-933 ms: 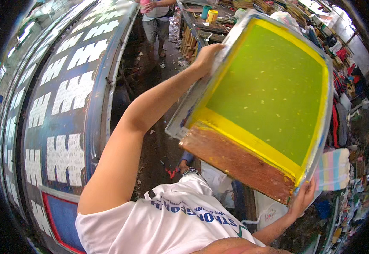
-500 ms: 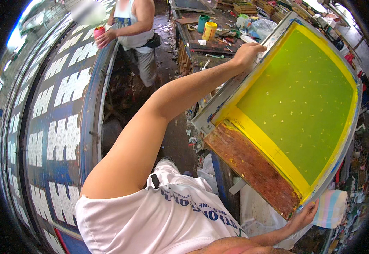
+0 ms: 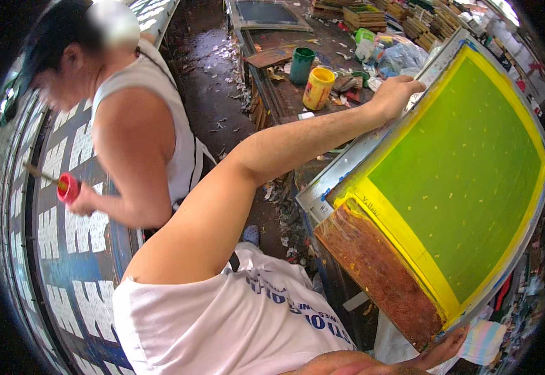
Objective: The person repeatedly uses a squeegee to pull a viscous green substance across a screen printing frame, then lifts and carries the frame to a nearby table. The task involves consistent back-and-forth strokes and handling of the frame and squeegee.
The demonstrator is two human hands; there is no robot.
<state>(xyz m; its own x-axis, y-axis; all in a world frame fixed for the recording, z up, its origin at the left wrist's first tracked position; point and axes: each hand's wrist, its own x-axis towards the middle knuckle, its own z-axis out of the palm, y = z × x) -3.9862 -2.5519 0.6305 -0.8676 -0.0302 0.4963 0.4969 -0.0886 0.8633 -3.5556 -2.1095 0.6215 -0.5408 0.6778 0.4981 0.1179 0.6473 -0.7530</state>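
I hold a large screen printing frame point(image 3: 460, 181) tilted up at my right; its mesh is green with a yellow border. Along its lower left side runs a stained brown strip point(image 3: 379, 269). My left hand point(image 3: 400, 97) is closed over the upper left edge of the metal frame, arm stretched out. At the bottom corner my right hand point(image 3: 445, 350) grips the frame from below, its fingers partly hidden. Right beside that hand is a pastel striped cloth point(image 3: 484, 342); whether the hand also holds it, I cannot tell.
At left, a co-worker point(image 3: 138, 131) holds a red cup point(image 3: 67, 187) with a stick, beside a long printing table point(image 3: 54, 269) bearing white printed pieces. A cluttered bench point(image 3: 272, 81) ahead carries a green tub point(image 3: 302, 65), a yellow tub point(image 3: 318, 89) and plastic bags point(image 3: 404, 59). Scraps litter the floor.
The co-worker has come much nearer on the left, now between me and the printing table. The screen printing frame has shifted slightly right and down in view, still in both my hands.
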